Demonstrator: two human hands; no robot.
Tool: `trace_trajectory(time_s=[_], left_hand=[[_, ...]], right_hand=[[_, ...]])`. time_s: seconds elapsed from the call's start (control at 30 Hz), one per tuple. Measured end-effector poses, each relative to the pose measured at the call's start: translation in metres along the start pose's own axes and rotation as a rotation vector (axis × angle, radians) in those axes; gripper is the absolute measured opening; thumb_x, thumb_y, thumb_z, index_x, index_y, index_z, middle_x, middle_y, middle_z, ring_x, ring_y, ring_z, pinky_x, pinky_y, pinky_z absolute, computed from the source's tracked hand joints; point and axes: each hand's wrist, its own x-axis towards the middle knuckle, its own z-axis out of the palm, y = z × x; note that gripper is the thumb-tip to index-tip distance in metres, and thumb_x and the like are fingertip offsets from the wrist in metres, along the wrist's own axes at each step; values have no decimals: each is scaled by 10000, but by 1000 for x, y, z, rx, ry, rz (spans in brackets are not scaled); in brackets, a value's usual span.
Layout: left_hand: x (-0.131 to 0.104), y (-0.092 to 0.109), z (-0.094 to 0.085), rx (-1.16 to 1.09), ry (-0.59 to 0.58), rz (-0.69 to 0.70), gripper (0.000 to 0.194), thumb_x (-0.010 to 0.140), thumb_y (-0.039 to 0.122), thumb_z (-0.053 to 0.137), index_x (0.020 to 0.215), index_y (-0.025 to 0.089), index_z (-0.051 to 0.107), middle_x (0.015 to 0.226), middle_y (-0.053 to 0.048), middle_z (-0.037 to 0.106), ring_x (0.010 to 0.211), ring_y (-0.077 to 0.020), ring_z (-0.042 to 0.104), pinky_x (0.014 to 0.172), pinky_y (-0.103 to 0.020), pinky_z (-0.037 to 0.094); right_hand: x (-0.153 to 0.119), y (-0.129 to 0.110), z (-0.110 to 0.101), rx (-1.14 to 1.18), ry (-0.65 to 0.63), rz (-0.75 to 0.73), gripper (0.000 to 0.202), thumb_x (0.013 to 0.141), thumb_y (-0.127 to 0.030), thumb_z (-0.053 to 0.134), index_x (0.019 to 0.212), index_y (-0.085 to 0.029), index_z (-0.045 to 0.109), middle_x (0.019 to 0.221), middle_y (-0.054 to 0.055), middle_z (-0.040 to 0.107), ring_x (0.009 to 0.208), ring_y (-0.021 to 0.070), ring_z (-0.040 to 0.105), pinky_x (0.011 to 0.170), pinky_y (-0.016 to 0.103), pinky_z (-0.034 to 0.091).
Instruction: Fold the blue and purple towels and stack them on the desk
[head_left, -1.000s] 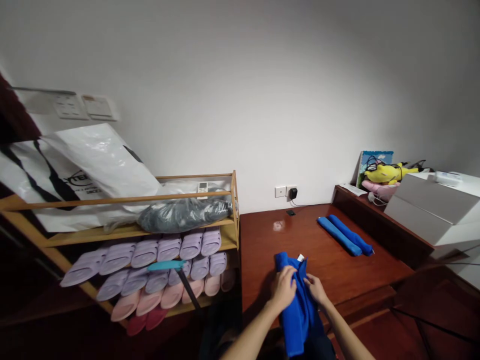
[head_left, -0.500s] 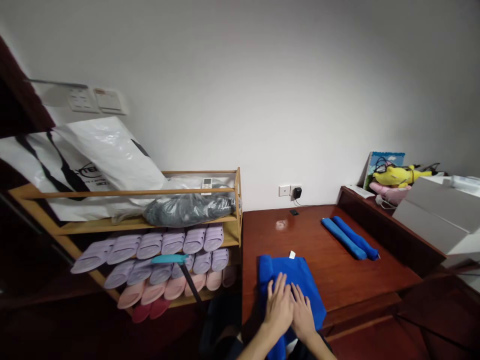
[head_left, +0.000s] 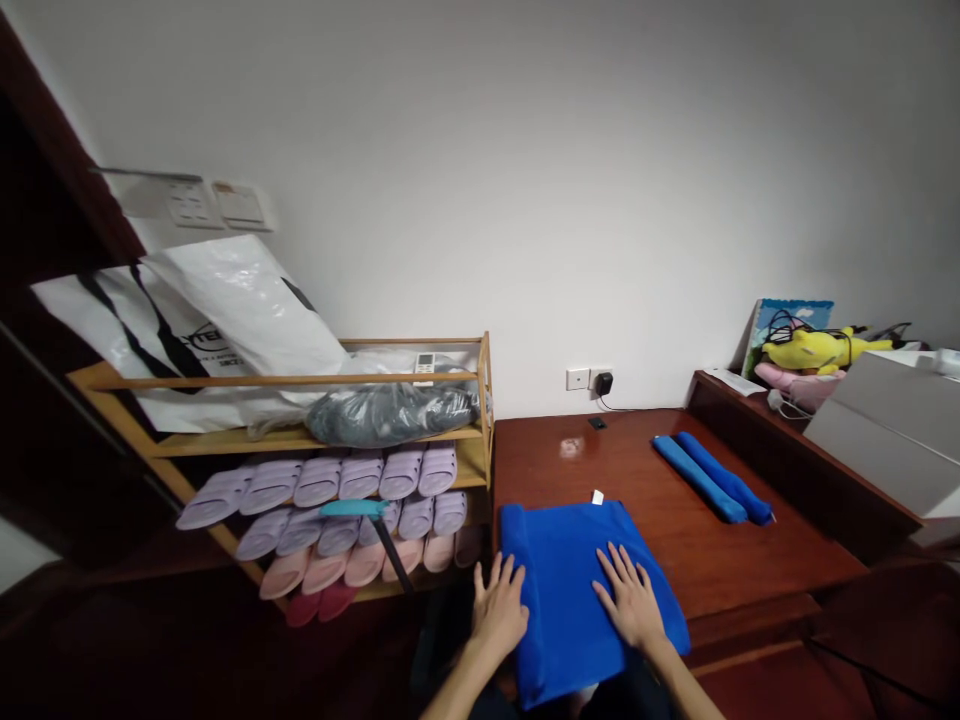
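Observation:
A bright blue cloth (head_left: 574, 590) lies spread on the reddish-brown table, its left edge folded over into a thicker strip. A small white tag shows at its far edge. My left hand (head_left: 499, 608) is at that folded left edge, fingers apart, touching the strip. Flat on the right part of the cloth rests my right hand (head_left: 631, 602), its fingers spread. Farther back on the right lie two rolled blue cloths, a lighter one (head_left: 697, 477) and a darker one (head_left: 726, 478), side by side.
At the left stands a wooden shoe rack (head_left: 486, 420) with several slippers and a white bag (head_left: 247, 300) on top. Boxes (head_left: 885, 420) and a yellow plush toy (head_left: 814, 350) sit on a raised ledge at right. A black plug (head_left: 604, 383) is in the wall socket.
My hands have moved apart from the middle of the cloth, the left to its left edge, the right to its right side. More of the cloth shows, spread wider. The view has shifted slightly.

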Motion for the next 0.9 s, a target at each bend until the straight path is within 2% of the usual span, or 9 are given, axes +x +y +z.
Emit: trace_trajectory(time_s=[0.07,0.13,0.23,0.33,0.43,0.53,0.63,0.77,0.9], left_hand=[[-3,-6,-6,45,19,-78,657,675,179,429,1330,186,481,1448,-129,380,1387,-292,198,1094,-579,0],[-4,1,-9,49,85,-103,638,703,152,404,1338,153,468,1465,-141,345,1388,-290,196,1100,-563,47],[-2,38,-5,-56,155,73,587,772,176,374,1354,155,443,1507,-93,268,1402,-245,159,1126,-486,106],[6,86,9,-204,71,385,532,837,272,367,1362,210,430,1517,-44,250,1404,-204,153,1140,-431,129],[18,112,23,-260,-53,399,553,866,387,353,1384,201,401,1509,-83,260,1398,-246,174,1132,-487,129],[27,100,29,-226,-99,287,595,845,438,376,1397,217,381,1506,-91,262,1396,-268,174,1127,-521,80],[24,64,24,-148,-73,204,588,815,363,388,1390,237,391,1508,-70,255,1401,-243,158,1121,-531,38],[7,19,5,-41,-66,14,672,719,210,410,1389,255,389,1511,-38,248,1392,-241,197,1107,-515,129],[-8,8,-14,23,-43,-118,702,702,148,398,1401,204,371,1499,-78,275,1376,-234,247,1099,-469,190]], right_hand=[[8,11,0,-14,16,16,603,876,-608,244,1422,-354,236,1513,-2,246,1403,226,160,1106,497,192],[16,23,0,-42,33,45,616,873,-617,238,1422,-339,248,1510,8,256,1403,222,164,1105,490,190],[25,39,1,-84,45,77,632,869,-629,224,1423,-326,251,1508,16,261,1401,220,172,1103,485,186],[26,51,2,-115,46,73,630,872,-623,218,1424,-321,244,1511,14,251,1402,215,170,1102,477,182],[18,63,1,-137,49,86,631,870,-620,234,1426,-323,235,1513,12,248,1402,214,168,1100,475,189],[9,78,-3,-148,54,113,634,863,-630,239,1427,-339,225,1514,0,245,1403,211,164,1097,470,204],[4,92,-7,-153,56,120,624,864,-625,244,1424,-351,230,1514,-9,248,1402,207,167,1093,466,217],[7,106,-15,-144,50,90,597,868,-596,275,1417,-361,255,1506,-3,278,1396,204,191,1090,462,224],[11,117,-26,-118,14,40,568,869,-551,298,1409,-380,271,1504,-14,285,1396,196,192,1089,467,218]])
